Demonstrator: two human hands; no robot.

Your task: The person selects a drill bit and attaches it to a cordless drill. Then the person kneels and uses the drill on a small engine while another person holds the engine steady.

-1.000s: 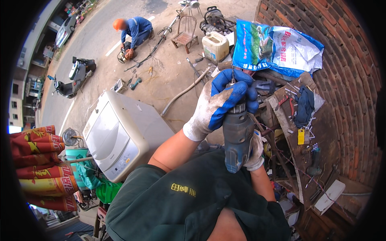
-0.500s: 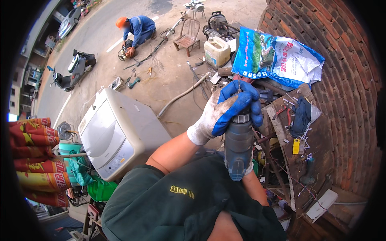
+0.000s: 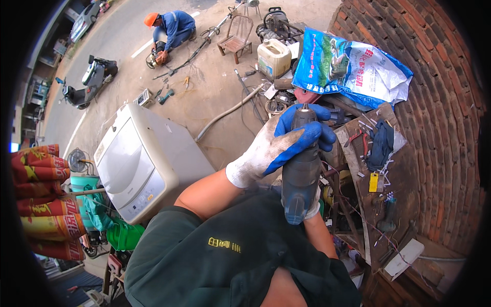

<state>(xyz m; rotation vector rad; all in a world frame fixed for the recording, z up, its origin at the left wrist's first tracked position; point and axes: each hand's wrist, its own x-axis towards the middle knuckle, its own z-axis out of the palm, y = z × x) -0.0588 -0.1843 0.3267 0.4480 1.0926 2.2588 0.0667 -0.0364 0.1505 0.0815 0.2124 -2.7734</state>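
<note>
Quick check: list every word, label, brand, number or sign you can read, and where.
I won't copy wording; print locations only:
Blue-and-white sack: large red and white characters.
Dark shirt: yellow lettering.
Red-and-yellow material: characters, partly lost in folds.
Washing machine: panel print too small.
Power tool in left hand: no legible marking.

One left hand [image 3: 273, 148] and one right hand [image 3: 313, 207] are counted — two in all — with one held power tool [image 3: 299, 178]. One washing machine [image 3: 153, 158], one scooter [image 3: 89, 84], one wooden chair [image 3: 235, 45], one jerrycan [image 3: 274, 59], one blue-and-white sack [image 3: 355, 70], one fan [image 3: 77, 160], one silver car [image 3: 86, 21], one orange helmet [image 3: 151, 19] and one crouching co-worker [image 3: 176, 26] are also counted
</note>
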